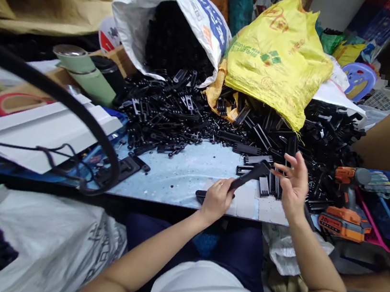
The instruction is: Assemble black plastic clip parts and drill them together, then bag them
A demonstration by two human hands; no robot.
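While my left hand [217,198] grips the lower end of a long black plastic bar [249,175] above the front edge of the light-blue-topped bench [165,173], my right hand [295,189] is open and loosely spread beside its upper end, contact unclear. Near the right front corner stands an orange-and-black cordless drill [346,198], and small black plastic parts [162,117] lie heaped toward the back edge

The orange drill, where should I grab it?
Probably by the handle, coming from the left, the side of the right hand: the drill seems upright, its narrow handle between bulky top and battery, with patterned cloth close on its right.
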